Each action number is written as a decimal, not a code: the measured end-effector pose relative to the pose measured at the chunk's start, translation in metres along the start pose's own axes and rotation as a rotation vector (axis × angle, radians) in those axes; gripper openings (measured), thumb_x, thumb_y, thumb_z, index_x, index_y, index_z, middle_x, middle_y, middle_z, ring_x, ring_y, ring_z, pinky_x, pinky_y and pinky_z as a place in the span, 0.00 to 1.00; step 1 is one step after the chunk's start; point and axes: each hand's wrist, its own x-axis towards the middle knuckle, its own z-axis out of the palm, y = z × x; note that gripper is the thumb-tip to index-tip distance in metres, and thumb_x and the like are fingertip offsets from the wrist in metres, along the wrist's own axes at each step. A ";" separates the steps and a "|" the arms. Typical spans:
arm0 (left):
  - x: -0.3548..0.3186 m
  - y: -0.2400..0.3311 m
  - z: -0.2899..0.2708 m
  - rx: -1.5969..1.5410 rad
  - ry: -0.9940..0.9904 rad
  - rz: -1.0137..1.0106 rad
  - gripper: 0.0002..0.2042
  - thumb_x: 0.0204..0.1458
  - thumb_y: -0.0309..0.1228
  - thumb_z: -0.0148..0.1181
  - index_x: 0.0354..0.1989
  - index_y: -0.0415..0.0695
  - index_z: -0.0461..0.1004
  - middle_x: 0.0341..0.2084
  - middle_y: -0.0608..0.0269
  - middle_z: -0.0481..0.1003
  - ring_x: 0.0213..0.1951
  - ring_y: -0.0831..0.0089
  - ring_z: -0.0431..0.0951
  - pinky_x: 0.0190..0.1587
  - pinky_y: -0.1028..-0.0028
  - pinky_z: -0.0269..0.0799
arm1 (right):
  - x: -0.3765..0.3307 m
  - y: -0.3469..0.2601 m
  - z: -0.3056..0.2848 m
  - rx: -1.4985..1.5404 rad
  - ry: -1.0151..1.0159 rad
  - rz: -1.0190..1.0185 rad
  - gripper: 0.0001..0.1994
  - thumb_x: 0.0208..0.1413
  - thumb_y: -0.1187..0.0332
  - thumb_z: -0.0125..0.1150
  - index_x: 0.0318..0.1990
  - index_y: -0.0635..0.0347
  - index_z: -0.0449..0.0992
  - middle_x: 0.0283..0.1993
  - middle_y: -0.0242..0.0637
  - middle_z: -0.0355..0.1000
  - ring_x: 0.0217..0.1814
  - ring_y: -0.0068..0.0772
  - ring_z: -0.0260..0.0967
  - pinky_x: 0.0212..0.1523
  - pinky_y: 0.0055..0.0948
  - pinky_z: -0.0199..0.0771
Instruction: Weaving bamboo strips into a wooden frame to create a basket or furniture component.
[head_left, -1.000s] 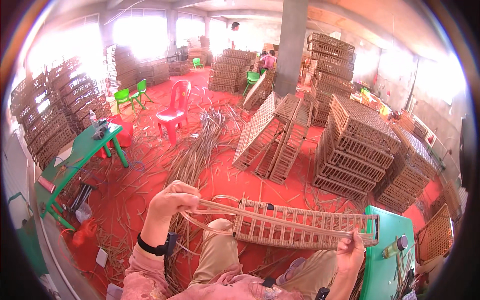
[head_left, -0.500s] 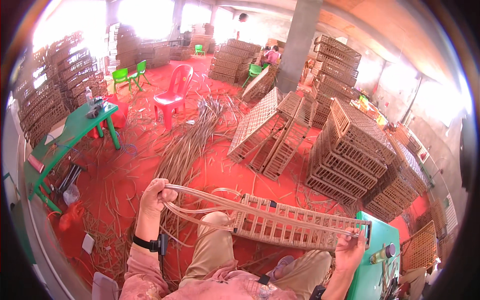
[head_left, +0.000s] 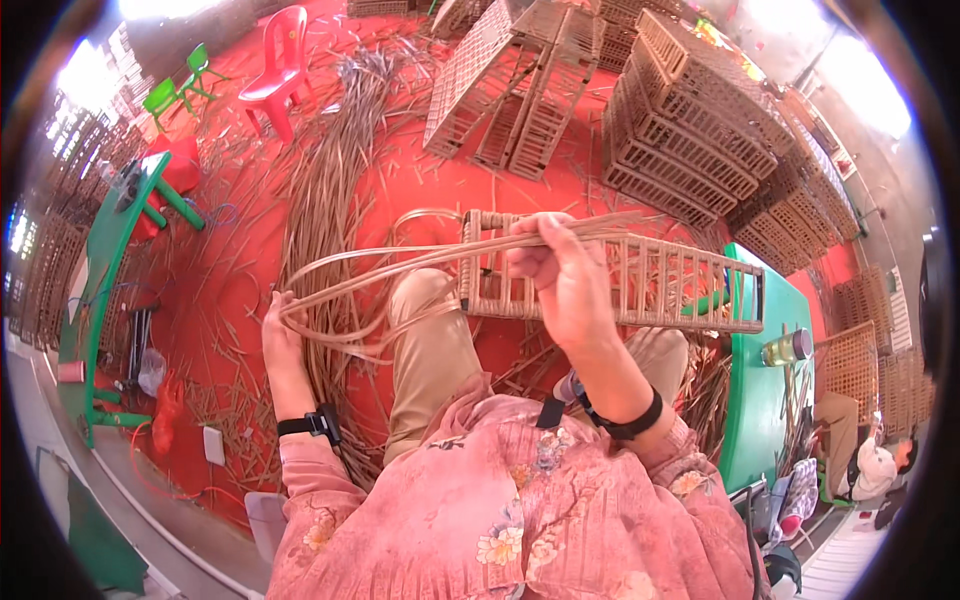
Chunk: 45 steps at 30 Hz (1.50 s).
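Long, flat brown weaving strips [head_left: 420, 259] stretch between my two hands, some sagging into loops on the left. My left hand [head_left: 281, 328], at the left, is closed round the looped end. With its fingers curled, my right hand [head_left: 562, 275] grips the same strips farther along, and their loose ends run out to the right beyond it. Behind that hand, a long ladder-like frame [head_left: 655, 288] wrapped in brown strands lies across above my knees; its right end reaches over a green table. My right hand hides part of the frame.
A large bundle of strips [head_left: 335, 170] lies on the red floor ahead. A green table [head_left: 765, 390] with a jar [head_left: 787, 347] stands at right, another green table [head_left: 105, 265] at left. Stacked woven crates [head_left: 685, 130] and a red chair [head_left: 280, 75] stand farther off. A person [head_left: 872, 468] sits at far right.
My right hand has moved left along the strips, from the frame's right end to near its left part. My left hand has dropped slightly to the left. The view has tilted down.
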 end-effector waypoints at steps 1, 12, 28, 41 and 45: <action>0.010 0.007 -0.019 0.136 0.054 0.118 0.09 0.61 0.35 0.57 0.41 0.42 0.75 0.29 0.67 0.74 0.29 0.79 0.72 0.32 0.75 0.69 | 0.001 0.011 0.001 0.015 -0.022 0.039 0.11 0.67 0.66 0.51 0.42 0.65 0.74 0.39 0.38 0.75 0.36 0.26 0.76 0.35 0.26 0.79; -0.222 0.040 0.174 0.921 -0.645 0.997 0.10 0.58 0.30 0.56 0.44 0.40 0.76 0.40 0.50 0.76 0.43 0.55 0.77 0.48 0.63 0.71 | -0.030 0.047 0.030 0.000 -0.090 0.219 0.14 0.67 0.62 0.50 0.41 0.65 0.75 0.37 0.35 0.75 0.37 0.23 0.74 0.37 0.25 0.76; -0.201 0.005 0.174 1.025 -0.858 0.857 0.13 0.54 0.29 0.64 0.45 0.37 0.78 0.43 0.50 0.80 0.42 0.60 0.82 0.44 0.69 0.76 | -0.040 0.018 -0.036 -0.315 0.041 0.058 0.22 0.62 0.76 0.55 0.63 0.70 0.62 0.39 0.37 0.73 0.38 0.23 0.74 0.37 0.21 0.78; -0.196 0.001 0.165 1.094 -0.854 0.726 0.13 0.55 0.33 0.63 0.45 0.40 0.80 0.40 0.53 0.81 0.41 0.62 0.83 0.43 0.71 0.76 | -0.038 0.026 -0.045 -0.214 0.093 0.111 0.14 0.62 0.75 0.56 0.53 0.68 0.71 0.35 0.35 0.74 0.33 0.22 0.75 0.34 0.21 0.78; -0.196 0.008 0.163 1.157 -0.870 0.703 0.13 0.55 0.33 0.64 0.45 0.41 0.80 0.39 0.52 0.81 0.40 0.61 0.83 0.42 0.71 0.76 | -0.037 0.024 -0.047 -0.250 0.118 0.095 0.13 0.61 0.75 0.56 0.52 0.69 0.71 0.36 0.35 0.74 0.33 0.22 0.75 0.33 0.20 0.78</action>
